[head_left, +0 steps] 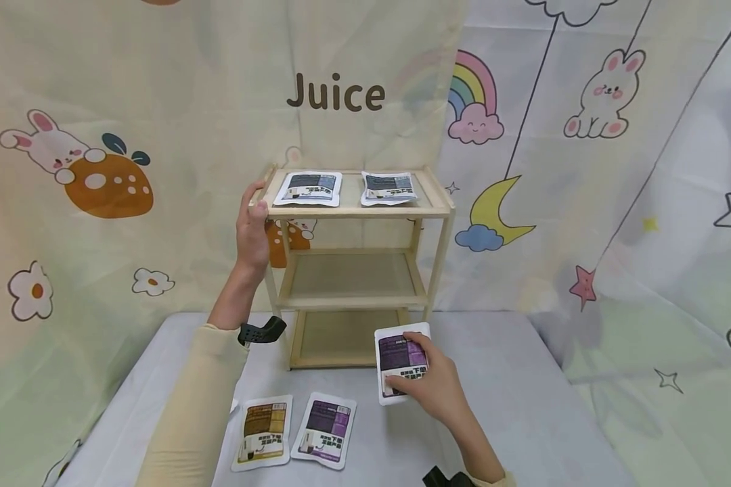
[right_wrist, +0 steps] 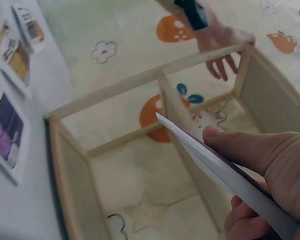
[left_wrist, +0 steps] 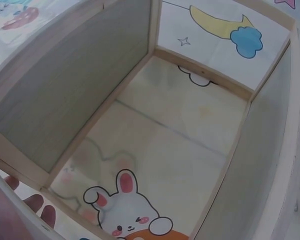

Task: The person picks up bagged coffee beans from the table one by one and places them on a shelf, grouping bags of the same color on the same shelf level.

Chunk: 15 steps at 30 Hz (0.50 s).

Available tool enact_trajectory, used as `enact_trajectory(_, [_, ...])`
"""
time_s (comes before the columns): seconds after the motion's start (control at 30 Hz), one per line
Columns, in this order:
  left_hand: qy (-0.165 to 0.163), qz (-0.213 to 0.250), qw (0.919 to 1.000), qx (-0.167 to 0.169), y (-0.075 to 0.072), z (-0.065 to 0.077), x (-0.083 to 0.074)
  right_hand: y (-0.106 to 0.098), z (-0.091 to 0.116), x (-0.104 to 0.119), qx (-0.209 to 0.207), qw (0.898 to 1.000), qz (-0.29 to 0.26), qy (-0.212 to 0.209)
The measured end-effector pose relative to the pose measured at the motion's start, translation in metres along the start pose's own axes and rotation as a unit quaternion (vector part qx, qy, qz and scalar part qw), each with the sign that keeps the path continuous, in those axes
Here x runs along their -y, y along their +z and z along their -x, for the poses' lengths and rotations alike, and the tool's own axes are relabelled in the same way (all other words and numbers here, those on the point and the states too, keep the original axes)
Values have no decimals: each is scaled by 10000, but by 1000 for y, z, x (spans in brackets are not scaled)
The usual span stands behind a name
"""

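A three-tier wooden shelf (head_left: 353,212) stands on the table. At its upper left corner my left hand (head_left: 254,240) grips the frame; fingertips (left_wrist: 47,216) show past the wood in the left wrist view. My right hand (head_left: 435,382) pinches a white-edged purple pouch (head_left: 392,352) between thumb and fingers, in front of the shelf's lower right side. The right wrist view shows this pouch (right_wrist: 210,162) edge-on. Two blue-labelled pouches lie on the top tier, one left (head_left: 307,189) and one right (head_left: 388,189).
On the table before the shelf lie a brown-yellow pouch (head_left: 264,433) and another purple pouch (head_left: 325,431). In the right wrist view, a further yellow pouch (right_wrist: 31,27) lies beyond them. The middle tier (head_left: 353,276) and bottom tier (head_left: 347,338) show bare boards. A printed curtain (head_left: 207,135) hangs behind.
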<state>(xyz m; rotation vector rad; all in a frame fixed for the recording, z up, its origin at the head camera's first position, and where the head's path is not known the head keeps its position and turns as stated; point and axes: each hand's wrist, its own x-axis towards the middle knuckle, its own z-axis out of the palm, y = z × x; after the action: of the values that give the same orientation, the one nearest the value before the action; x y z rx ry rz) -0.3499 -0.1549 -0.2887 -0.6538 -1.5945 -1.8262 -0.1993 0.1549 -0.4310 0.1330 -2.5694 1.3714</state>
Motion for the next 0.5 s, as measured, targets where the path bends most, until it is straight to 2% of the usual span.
enact_trajectory(0.33, [-24, -43, 10000, 63, 9, 10, -30, 4, -30, 45, 121, 9993, -41, -355])
enact_trajectory(0.4, [13, -26, 10000, 64, 9, 8, -28, 5, -35, 52, 166, 9991, -37, -377])
enact_trajectory(0.5, [56, 43, 10000, 55, 6, 5, -17, 6, -41, 62, 189, 9990, -56, -397])
